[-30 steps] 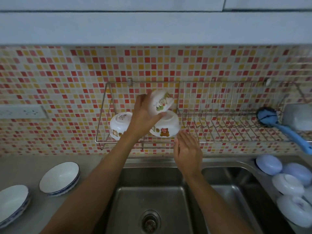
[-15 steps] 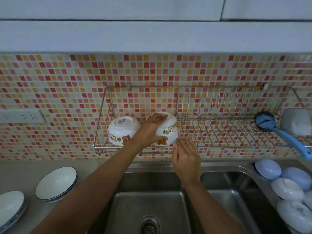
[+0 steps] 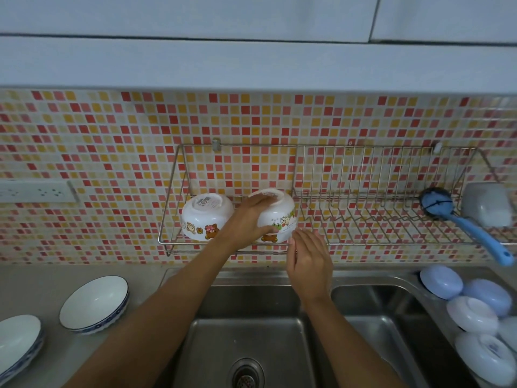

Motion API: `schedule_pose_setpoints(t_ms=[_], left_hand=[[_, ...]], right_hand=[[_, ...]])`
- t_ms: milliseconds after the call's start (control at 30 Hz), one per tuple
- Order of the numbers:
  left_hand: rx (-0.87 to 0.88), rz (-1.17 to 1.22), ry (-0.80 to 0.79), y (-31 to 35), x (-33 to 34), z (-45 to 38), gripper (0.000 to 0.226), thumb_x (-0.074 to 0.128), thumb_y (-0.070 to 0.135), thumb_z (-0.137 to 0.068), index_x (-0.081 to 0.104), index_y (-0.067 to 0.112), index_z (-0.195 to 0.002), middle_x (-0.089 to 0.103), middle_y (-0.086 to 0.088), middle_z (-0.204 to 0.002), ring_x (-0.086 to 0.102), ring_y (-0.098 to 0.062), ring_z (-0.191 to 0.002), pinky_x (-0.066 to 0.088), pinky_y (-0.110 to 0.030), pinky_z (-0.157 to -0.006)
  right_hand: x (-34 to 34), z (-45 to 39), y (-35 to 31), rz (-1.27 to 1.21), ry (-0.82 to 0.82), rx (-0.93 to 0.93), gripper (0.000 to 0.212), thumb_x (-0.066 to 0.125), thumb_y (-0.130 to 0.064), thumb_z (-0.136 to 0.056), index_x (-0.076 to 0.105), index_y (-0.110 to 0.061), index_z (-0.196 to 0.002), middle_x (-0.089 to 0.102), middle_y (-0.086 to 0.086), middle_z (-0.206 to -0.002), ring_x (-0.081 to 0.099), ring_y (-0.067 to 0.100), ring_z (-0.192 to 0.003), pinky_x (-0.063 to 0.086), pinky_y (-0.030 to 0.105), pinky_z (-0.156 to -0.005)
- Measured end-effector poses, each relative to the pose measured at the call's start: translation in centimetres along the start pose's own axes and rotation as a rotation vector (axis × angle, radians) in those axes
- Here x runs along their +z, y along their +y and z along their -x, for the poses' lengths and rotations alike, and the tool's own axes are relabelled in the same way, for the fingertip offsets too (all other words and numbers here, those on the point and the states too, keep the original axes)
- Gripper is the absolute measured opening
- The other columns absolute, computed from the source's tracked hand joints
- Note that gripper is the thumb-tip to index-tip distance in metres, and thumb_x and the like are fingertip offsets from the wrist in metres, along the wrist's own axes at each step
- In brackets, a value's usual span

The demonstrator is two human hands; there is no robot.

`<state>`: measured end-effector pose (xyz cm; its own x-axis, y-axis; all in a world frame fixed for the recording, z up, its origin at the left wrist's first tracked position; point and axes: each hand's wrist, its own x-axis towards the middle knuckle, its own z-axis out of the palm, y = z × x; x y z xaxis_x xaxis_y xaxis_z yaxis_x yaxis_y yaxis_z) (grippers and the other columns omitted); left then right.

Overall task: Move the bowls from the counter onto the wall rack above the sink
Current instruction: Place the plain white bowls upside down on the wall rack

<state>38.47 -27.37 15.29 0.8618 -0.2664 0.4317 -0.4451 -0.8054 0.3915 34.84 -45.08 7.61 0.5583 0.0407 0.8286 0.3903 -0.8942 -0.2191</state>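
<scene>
A wire wall rack (image 3: 363,242) hangs on the tiled wall above the sink. One white cartoon-print bowl (image 3: 205,217) rests upside down at its left end. Beside it, a second white cartoon bowl (image 3: 281,217) sits upside down, stacked over another bowl whose rim shows beneath. My left hand (image 3: 246,222) grips that top bowl, thumb on its side and fingers over its base. My right hand (image 3: 309,261) hovers just below and right of the stack, fingers apart, fingertips near the lower rim. A blue-rimmed white bowl (image 3: 95,303) and a stack of similar bowls (image 3: 18,345) sit on the counter at left.
A steel double sink (image 3: 251,345) lies below the rack. A blue brush (image 3: 458,219) and a grey cup (image 3: 486,204) occupy the rack's right end. Several blue and white bowls (image 3: 472,312) lie upside down right of the sink. A wall socket (image 3: 36,191) is at left.
My left hand has lowered the tilted cartoon bowl and set it upside down over the bowl on the rack. My right hand stayed just below the stack.
</scene>
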Motion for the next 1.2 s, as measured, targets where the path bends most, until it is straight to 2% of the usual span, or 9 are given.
schedule_pose_setpoints(t_ms=[367, 467, 567, 700, 867, 933, 1067, 1133, 1200], left_hand=[[0.02, -0.021, -0.01, 0.5, -0.4, 0.6, 0.068, 0.067, 0.041, -0.083, 0.038, 0.024, -0.142, 0.035, 0.001, -0.152, 0.024, -0.019, -0.142, 0.021, -0.039, -0.118], [-0.024, -0.052, 0.04, 0.6, -0.5, 1.0, 0.063, 0.057, 0.043, -0.089, 0.034, 0.023, -0.144, 0.031, 0.001, -0.154, 0.023, -0.019, -0.143, 0.021, -0.037, -0.117], [-0.007, -0.087, 0.116, 1.0, -0.6, 1.9, 0.047, 0.043, 0.032, -0.098, 0.037, 0.02, -0.144, 0.036, -0.002, -0.152, 0.029, -0.019, -0.141, 0.023, -0.035, -0.117], [-0.02, -0.149, 0.153, 0.9, -0.3, 3.4, 0.045, 0.034, 0.03, -0.101, 0.036, 0.017, -0.144, 0.036, -0.001, -0.152, 0.031, -0.017, -0.141, 0.027, -0.033, -0.115], [0.032, -0.228, 0.062, 0.9, -0.1, 3.6, 0.05, 0.029, 0.032, -0.102, 0.023, 0.017, -0.149, 0.024, 0.0, -0.157, 0.022, -0.014, -0.144, 0.014, -0.022, -0.112], [0.024, -0.234, 0.024, 1.0, -0.1, 3.5, 0.051, 0.027, 0.033, -0.102, 0.019, 0.018, -0.15, 0.021, 0.0, -0.158, 0.018, -0.013, -0.145, 0.011, -0.024, -0.115], [-0.018, -0.333, 0.024, 1.7, 0.2, 3.9, 0.053, 0.02, 0.036, -0.102, 0.015, 0.015, -0.15, 0.019, -0.003, -0.158, 0.02, -0.016, -0.145, 0.018, -0.032, -0.118], [-0.077, -0.388, 0.027, 2.2, 0.7, 5.0, 0.057, 0.012, 0.041, -0.101, 0.013, 0.012, -0.15, 0.02, -0.006, -0.158, 0.02, -0.02, -0.145, 0.017, -0.035, -0.117], [-0.095, -0.447, -0.003, 2.2, 1.3, 6.4, 0.063, 0.002, 0.045, -0.098, 0.009, 0.011, -0.15, 0.014, -0.007, -0.159, 0.011, -0.02, -0.147, 0.005, -0.038, -0.119]], right_hand=[[0.0, 0.1, 0.0, 0.027, -0.027, 0.01, 0.033, 0.047, -0.025, -0.097, 0.072, -0.006, -0.108, 0.073, 0.009, -0.108, 0.067, 0.02, -0.106, 0.039, 0.036, -0.108], [-0.1, 0.1, -0.2, 0.033, -0.042, 0.014, 0.036, 0.045, -0.027, -0.097, 0.072, -0.006, -0.108, 0.073, 0.009, -0.109, 0.067, 0.021, -0.106, 0.04, 0.037, -0.108], [-0.3, 0.1, -0.3, 0.033, -0.056, 0.024, 0.041, 0.041, -0.03, -0.098, 0.072, -0.006, -0.109, 0.073, 0.009, -0.109, 0.067, 0.021, -0.106, 0.042, 0.039, -0.107], [-0.5, 0.1, -0.5, 0.022, -0.06, 0.036, 0.043, 0.039, -0.032, -0.099, 0.071, -0.006, -0.111, 0.072, 0.01, -0.112, 0.067, 0.021, -0.109, 0.04, 0.039, -0.108], [-0.9, 0.2, -0.6, 0.048, -0.072, 0.034, 0.042, 0.039, -0.03, -0.099, 0.067, -0.003, -0.117, 0.068, 0.012, -0.119, 0.063, 0.023, -0.116, 0.036, 0.041, -0.111], [-1.0, 0.3, -0.6, 0.058, -0.089, 0.03, 0.042, 0.04, -0.03, -0.099, 0.066, -0.002, -0.119, 0.067, 0.013, -0.121, 0.061, 0.023, -0.118, 0.037, 0.043, -0.111], [-1.4, -0.1, -0.4, 0.043, -0.119, 0.05, 0.045, 0.036, -0.03, -0.101, 0.063, -0.001, -0.121, 0.064, 0.014, -0.124, 0.058, 0.024, -0.123, 0.042, 0.047, -0.108], [-1.6, 0.2, -0.5, 0.012, -0.137, 0.087, 0.049, 0.032, -0.032, -0.102, 0.059, -0.001, -0.126, 0.06, 0.014, -0.13, 0.052, 0.025, -0.128, 0.036, 0.048, -0.112], [-1.9, 0.8, -1.0, -0.022, -0.142, 0.126, 0.051, 0.028, -0.034, -0.102, 0.052, -0.001, -0.134, 0.052, 0.014, -0.139, 0.041, 0.023, -0.136, 0.026, 0.043, -0.116]])
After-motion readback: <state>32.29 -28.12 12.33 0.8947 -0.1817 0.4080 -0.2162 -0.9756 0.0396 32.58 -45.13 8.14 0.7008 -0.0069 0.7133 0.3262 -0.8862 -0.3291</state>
